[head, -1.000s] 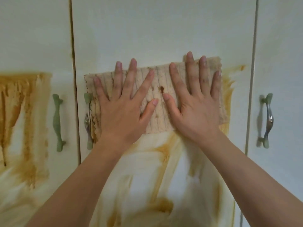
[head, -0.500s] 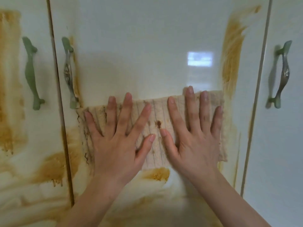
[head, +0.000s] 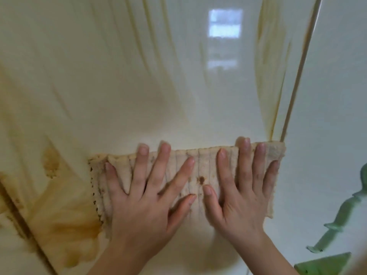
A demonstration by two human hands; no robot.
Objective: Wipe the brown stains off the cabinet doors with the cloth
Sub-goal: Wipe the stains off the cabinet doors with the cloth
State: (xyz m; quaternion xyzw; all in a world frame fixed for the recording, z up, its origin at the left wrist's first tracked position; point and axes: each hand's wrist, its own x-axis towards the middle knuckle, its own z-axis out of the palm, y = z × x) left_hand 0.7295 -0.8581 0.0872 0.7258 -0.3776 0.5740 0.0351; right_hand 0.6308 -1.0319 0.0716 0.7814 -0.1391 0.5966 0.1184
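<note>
1. Beige ribbed cloth (head: 200, 165) is pressed flat against the glossy cabinet door (head: 158, 86), low in view, with its right edge near the door gap.
2. The left hand (head: 147, 201) and right hand (head: 242, 195) are laid on it side by side, fingers straight and spread; nothing is gripped.
3. The cloth is judged soft, light and limp. On so slick a panel it would probably bunch or slip, so broad palm pressure is best kept across its middle.
4. Brown stains (head: 65, 225) are seen just left of the cloth.

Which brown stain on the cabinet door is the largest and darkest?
The stain at the lower left, beside the cloth's left edge. The blotch above it is smaller, and the streaks near the right edge are thin and pale.
</note>
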